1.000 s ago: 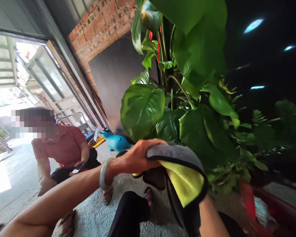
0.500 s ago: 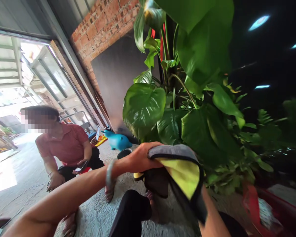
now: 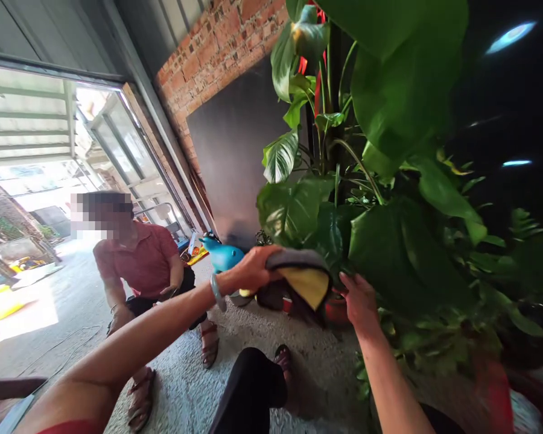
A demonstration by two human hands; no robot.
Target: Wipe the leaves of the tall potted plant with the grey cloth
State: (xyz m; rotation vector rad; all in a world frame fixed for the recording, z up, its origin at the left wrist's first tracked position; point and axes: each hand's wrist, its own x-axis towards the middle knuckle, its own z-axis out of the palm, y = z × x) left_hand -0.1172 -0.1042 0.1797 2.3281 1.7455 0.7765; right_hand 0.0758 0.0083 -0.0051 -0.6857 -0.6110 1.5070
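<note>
Head view: our left hand (image 3: pixel 253 271) grips the grey-and-yellow cloth (image 3: pixel 304 278) at frame centre; our right hand (image 3: pixel 358 301), fingers spread, touches a big leaf (image 3: pixel 391 256). Rough wiping could tear it.

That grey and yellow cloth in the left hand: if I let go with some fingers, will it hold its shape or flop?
Probably flop: the cloth already droops in folds below the left hand. It looks light, pinched easily at one edge. Its plush surface should grip rather than slip against a leaf beside the right hand.
</note>
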